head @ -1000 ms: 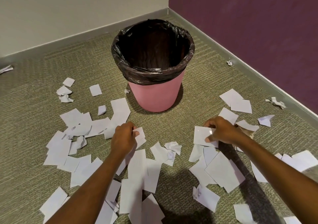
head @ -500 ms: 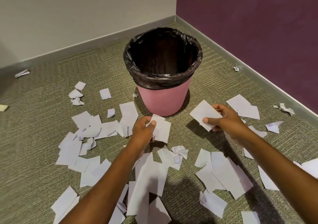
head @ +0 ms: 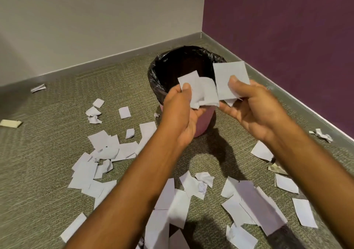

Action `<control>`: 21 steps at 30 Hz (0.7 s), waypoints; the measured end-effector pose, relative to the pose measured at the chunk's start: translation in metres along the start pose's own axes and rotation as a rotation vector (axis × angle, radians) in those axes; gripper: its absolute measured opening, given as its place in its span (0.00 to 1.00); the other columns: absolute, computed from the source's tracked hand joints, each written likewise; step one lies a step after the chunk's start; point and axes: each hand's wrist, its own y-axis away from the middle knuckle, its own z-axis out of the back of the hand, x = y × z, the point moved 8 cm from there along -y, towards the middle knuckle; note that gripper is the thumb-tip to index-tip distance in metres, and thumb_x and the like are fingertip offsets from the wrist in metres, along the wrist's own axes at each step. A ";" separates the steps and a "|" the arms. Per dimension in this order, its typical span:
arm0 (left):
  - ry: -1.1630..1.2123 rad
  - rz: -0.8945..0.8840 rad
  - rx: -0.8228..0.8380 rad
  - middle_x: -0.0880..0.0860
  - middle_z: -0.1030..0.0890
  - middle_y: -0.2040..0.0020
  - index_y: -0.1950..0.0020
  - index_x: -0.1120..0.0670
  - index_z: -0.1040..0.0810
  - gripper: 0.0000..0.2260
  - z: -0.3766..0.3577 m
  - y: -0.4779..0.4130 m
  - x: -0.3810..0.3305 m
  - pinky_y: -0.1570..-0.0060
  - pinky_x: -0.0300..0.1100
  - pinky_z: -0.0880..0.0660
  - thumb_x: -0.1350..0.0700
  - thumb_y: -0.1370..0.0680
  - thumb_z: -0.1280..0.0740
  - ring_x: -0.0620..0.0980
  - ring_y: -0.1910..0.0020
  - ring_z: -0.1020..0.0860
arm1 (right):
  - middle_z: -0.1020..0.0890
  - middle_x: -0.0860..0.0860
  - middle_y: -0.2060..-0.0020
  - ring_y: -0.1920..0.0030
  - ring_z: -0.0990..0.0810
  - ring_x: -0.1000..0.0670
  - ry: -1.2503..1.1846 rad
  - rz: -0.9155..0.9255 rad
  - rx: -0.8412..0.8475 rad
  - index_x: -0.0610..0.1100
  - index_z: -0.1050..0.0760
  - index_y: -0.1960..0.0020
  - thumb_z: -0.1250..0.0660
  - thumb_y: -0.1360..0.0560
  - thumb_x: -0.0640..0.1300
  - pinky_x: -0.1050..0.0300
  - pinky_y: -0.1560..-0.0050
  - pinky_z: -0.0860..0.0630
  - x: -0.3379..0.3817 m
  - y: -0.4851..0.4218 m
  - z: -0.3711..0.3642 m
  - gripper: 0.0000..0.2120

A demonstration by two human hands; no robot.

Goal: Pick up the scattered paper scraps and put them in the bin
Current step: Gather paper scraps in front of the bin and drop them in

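A pink bin (head: 206, 121) lined with a black bag (head: 159, 76) stands in the room's corner. My left hand (head: 182, 112) grips a couple of white paper scraps (head: 201, 90) just in front of the bin's near rim. My right hand (head: 254, 107) pinches another white scrap (head: 226, 76) between thumb and fingers, held over the bin's right side. Both hands are raised off the floor and close together. Several white scraps (head: 107, 149) lie scattered on the carpet to the left, and more scraps (head: 254, 208) lie near me on the right.
Green-grey carpet (head: 47, 172) covers the floor. A beige wall runs along the back and a purple wall (head: 287, 28) along the right, both with grey skirting. Crumpled bits (head: 323, 134) lie by the right skirting, a folded scrap (head: 38, 88) by the back wall, and a yellowish piece (head: 10, 123) at far left.
Both hands lifted their scraps off the carpet and carried them up to the bin's opening. The view tilted up and moved closer to the bin.
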 end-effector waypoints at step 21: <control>0.309 0.108 0.039 0.67 0.56 0.14 0.12 0.54 0.58 0.50 -0.001 -0.025 -0.039 0.19 0.67 0.44 0.25 0.21 0.40 0.69 0.15 0.53 | 0.36 0.36 0.22 0.27 0.30 0.23 -0.308 -0.191 0.064 0.43 0.35 0.19 0.24 0.22 0.56 0.31 0.40 0.17 -0.013 -0.033 -0.066 0.38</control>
